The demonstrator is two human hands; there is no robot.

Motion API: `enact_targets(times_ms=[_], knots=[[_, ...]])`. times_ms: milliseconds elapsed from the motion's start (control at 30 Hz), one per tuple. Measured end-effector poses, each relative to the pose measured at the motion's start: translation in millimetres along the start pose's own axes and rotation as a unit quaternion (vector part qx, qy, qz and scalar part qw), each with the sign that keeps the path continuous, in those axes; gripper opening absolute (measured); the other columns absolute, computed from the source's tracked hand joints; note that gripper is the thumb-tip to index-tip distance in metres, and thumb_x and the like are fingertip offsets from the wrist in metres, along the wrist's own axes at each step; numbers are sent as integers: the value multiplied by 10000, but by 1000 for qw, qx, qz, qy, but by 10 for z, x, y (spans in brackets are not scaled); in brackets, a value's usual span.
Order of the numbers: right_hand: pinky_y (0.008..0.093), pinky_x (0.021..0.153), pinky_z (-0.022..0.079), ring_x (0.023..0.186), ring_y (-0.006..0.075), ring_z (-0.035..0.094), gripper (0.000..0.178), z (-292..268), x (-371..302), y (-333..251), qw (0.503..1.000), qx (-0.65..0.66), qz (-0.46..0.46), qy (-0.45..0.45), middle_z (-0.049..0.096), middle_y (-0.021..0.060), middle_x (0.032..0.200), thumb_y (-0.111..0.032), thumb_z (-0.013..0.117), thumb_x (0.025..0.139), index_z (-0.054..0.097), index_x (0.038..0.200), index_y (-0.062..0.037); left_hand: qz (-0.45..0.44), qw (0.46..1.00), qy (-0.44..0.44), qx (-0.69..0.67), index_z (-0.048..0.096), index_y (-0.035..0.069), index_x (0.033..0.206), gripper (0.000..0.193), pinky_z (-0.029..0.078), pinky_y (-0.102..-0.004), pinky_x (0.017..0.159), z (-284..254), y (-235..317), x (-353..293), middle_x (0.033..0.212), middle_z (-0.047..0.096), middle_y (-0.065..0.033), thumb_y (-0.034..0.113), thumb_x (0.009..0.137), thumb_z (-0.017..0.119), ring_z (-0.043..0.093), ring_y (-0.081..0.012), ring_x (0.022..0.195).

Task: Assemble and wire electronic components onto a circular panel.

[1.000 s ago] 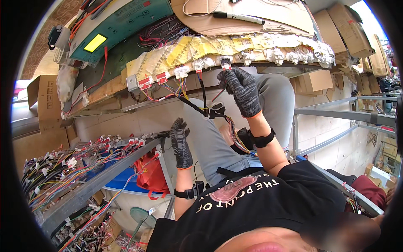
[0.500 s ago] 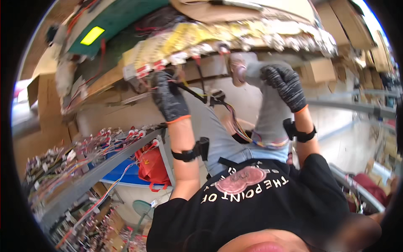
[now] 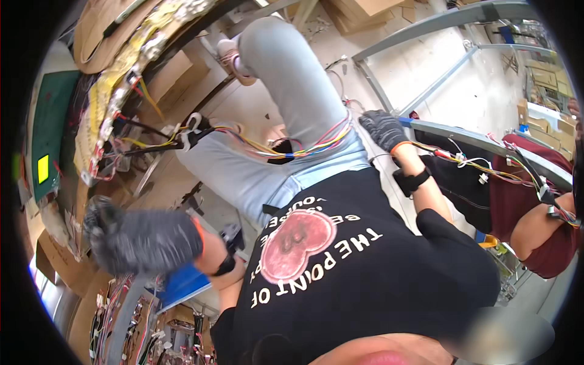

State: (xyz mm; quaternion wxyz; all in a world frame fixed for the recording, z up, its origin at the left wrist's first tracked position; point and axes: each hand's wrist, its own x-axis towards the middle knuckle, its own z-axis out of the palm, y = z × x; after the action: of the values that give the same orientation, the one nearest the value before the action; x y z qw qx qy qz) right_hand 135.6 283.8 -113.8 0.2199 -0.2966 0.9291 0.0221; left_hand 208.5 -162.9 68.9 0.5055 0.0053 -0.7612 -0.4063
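Observation:
My left hand (image 3: 143, 240), in a dark knit glove with an orange cuff, is smeared by motion at the left, below the board's near corner. Its fingers do not show clearly, nor whether they hold anything. My right hand (image 3: 384, 131), gloved alike, lies by the end of a metal rail, its fingers stretched forward. A bundle of coloured wires (image 3: 292, 152) crosses my lap, joined to black-sleeved wires at the board (image 3: 100, 115) with its yellow and silvery edge. More coloured wires (image 3: 453, 157) run rightward along the rail from beside my right wrist.
At right, another person in maroon clothing (image 3: 550, 246) is close to the wires. Metal framing (image 3: 426, 36) stands beyond my right hand. Cardboard (image 3: 365, 12) lies at the far side. Several wire bundles (image 3: 115, 316) hang at the lower left, near a blue bin (image 3: 182, 286).
My view has turned; the board now sits at the left. My left hand has come away from the board's edge toward me. My right hand has moved from over my knee to the rail.

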Motion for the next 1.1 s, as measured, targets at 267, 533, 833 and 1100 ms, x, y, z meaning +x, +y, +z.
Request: enact_targets(times_ms=[267,533,833,1100], knots=[[405,892,403,1045,292,533,462,-179,150,-56,983,122,140,-2,560,138,1144,-437,450,868,534,1167,-94,197,731,-631,170,534,120,701,145,475,-382,750,303,1547,1135,708,603,-31,56,758,650,596,-190,673],[373,822,436,961,280,545,289,-931,403,-873,882,210,-170,387,588,96,1039,-30,583,712,592,1001,-45,219,716,-638,181,557,96,775,57,469,-394,774,334,1518,949,776,607,-53,99,762,612,592,-215,736],[367,711,488,859,209,639,207,-140,1834,-2039,929,-94,-219,-285,665,51,977,-209,630,709,714,893,-167,210,786,-560,156,582,70,858,120,462,-408,801,90,1419,839,854,612,-76,148,767,569,587,-244,807],[325,607,457,609,178,564,244,-620,2402,-2126,899,330,-285,44,624,71,748,-261,543,858,630,905,-37,191,880,-388,196,605,47,931,228,456,-420,825,-430,1435,692,922,617,-98,192,771,531,583,-269,871]])
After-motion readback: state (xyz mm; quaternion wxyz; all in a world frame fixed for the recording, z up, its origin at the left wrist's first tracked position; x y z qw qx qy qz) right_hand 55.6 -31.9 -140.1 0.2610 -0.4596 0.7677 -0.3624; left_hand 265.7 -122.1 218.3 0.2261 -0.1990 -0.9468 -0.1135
